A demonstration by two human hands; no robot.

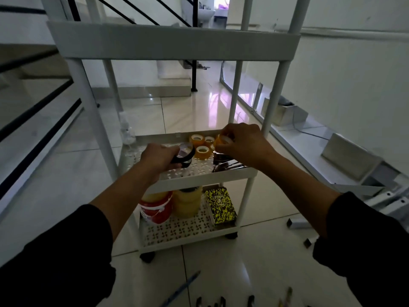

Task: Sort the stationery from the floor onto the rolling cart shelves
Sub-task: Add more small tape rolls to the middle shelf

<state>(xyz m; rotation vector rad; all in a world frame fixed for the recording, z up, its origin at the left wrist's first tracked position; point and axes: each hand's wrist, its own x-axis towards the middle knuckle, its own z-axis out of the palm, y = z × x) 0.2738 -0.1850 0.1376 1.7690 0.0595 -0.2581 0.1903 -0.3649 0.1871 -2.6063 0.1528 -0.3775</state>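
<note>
Both hands worked over the middle shelf of the white rolling cart. The left hand was curled round a black-rimmed tape roll, held tilted just above the perforated shelf floor, left of centre. The right hand pinched a small yellow tape roll by its rim, at the back right of the same shelf. Three more yellow rolls sat flat, hole up, in a loose cluster between the two hands, close together. A metal stapler-like tool lay directly under the right hand toward the front rim; its exact kind was too dark to tell. Judged: the coming move was a set-down, and it turned on the gap beside that cluster. The right hand's roll lay just right of the group, so a short drop straight down looked enough, while the left hand's roll had bare shelf below and to its left. The lower shelf carried larger tape rolls and a speckled box. Pens lay on the floor near the person, still to be sorted.
</note>
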